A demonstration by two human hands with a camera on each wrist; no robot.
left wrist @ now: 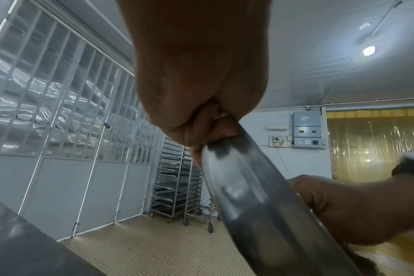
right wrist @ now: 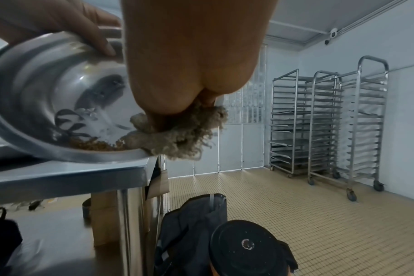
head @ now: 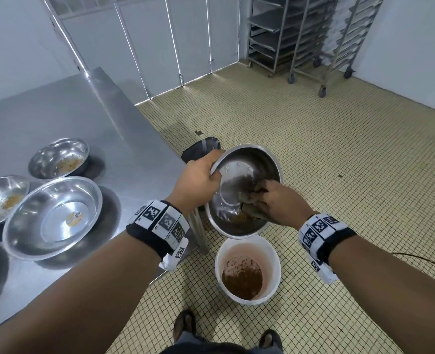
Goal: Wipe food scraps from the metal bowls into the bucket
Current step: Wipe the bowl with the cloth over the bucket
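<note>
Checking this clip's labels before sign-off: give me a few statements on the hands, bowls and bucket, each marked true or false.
1. The left hand grips the rim of the tilted bowl. True.
2. The right hand is empty. False: it holds a cloth inside the bowl.
3. The bucket sits on the table. False: it stands on the floor below the bowl.
4. Three more bowls lie on the table. True.
5. Brown scraps are in the bucket. True.
</note>
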